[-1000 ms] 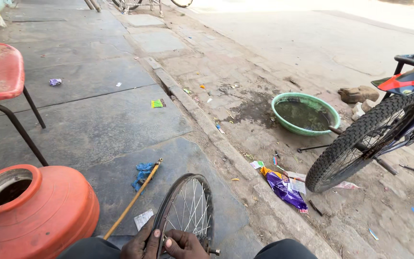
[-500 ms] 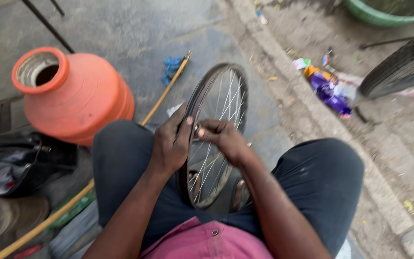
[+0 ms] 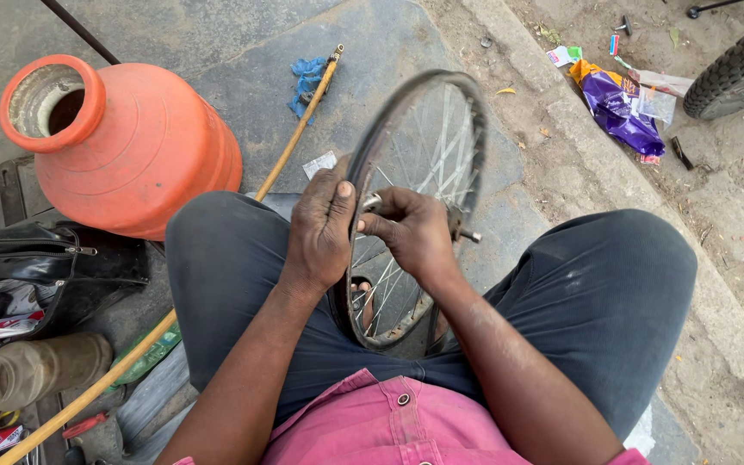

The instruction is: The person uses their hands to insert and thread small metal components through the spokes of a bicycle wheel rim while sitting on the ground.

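The bicycle wheel rim [image 3: 428, 138] stood upright between the person's knees, closer and larger in view than 0.5 s earlier, its spokes blurred. The left hand [image 3: 320, 226] gripped the rim's edge with fingers pressed together, while the right hand [image 3: 411, 231] pinched the axle at the hub. The orange pot [image 3: 139, 146] and yellow stick [image 3: 299, 129] sat just left, with open pavement beyond.

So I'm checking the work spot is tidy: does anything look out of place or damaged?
Litter stands out: a crumpled purple wrapper and small scraps lie in the dirt beyond the kerb, and a blue rag lies on the pavement by the yellow stick. The bare wheel rim between the hands shows no clear damage.
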